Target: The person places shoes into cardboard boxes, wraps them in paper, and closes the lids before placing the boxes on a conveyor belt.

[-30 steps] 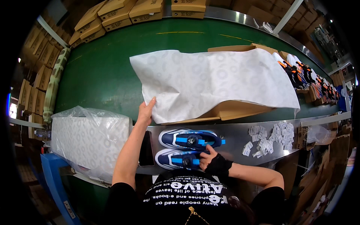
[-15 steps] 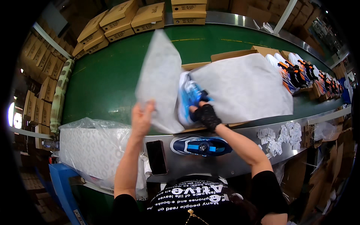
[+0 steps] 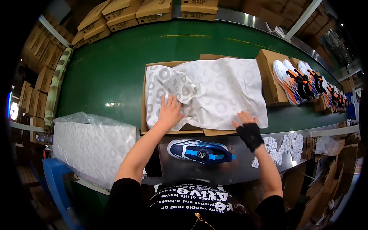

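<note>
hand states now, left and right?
Left hand: open, flat on the tissue paper.
Right hand: open, gloved, resting on the paper's edge.

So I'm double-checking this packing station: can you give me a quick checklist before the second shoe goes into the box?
1. Left hand flat on the tissue paper: ok.
2. Right hand in a black fingerless glove at the paper's near edge: ok.
3. Shoe box open on the green conveyor belt: ok.
4. First shoe under the paper: cannot tell, hidden.
5. Blue and white shoe free on the metal shelf: ok.
6. Paper smooth: not ok, creased.
</note>
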Action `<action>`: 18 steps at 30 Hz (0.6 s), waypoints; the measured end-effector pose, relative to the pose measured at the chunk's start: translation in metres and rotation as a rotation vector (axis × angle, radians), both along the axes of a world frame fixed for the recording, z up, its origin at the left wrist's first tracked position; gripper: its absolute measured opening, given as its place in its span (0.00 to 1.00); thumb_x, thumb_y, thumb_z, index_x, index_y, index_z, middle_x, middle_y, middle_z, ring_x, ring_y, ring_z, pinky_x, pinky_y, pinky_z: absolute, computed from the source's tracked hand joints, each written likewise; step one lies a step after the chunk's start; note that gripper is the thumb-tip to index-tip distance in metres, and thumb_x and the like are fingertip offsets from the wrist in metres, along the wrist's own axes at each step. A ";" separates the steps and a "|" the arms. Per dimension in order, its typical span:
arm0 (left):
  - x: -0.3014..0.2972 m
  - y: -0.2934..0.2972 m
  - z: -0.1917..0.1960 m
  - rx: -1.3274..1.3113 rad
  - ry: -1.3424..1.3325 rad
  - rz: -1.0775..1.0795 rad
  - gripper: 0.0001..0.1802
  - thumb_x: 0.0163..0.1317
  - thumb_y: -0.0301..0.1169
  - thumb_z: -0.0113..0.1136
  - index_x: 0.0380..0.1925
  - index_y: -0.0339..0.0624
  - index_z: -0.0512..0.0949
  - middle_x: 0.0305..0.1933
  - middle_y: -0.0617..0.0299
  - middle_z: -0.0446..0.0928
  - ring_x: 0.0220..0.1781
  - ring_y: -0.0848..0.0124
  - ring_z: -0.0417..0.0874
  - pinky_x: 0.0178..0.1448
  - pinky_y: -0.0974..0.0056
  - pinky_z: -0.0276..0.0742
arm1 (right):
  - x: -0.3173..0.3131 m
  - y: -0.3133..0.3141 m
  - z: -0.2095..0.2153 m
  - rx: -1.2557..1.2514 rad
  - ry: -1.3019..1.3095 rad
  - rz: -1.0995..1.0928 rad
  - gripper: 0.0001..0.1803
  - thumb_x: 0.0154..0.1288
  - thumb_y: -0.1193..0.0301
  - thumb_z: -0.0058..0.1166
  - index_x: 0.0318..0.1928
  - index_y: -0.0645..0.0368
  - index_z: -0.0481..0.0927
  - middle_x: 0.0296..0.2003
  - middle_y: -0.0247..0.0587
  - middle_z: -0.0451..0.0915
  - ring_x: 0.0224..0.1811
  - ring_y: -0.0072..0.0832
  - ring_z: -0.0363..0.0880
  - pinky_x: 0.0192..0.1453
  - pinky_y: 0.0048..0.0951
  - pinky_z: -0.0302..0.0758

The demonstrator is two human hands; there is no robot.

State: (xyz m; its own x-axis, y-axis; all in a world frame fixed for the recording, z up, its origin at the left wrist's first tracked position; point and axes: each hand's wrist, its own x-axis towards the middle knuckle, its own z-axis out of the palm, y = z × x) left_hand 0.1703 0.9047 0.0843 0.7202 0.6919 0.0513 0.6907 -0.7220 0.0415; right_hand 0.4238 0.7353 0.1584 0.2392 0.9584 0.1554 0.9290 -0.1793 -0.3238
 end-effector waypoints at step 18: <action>-0.057 -0.107 0.088 -1.184 -0.820 0.139 0.37 0.34 0.30 0.72 0.49 0.39 0.67 0.45 0.61 0.73 0.48 0.72 0.71 0.55 0.67 0.65 | -0.048 -0.042 0.019 -0.237 1.527 0.301 0.36 0.52 0.57 0.57 0.56 0.64 0.62 0.49 0.40 0.70 0.52 0.26 0.68 0.55 0.26 0.64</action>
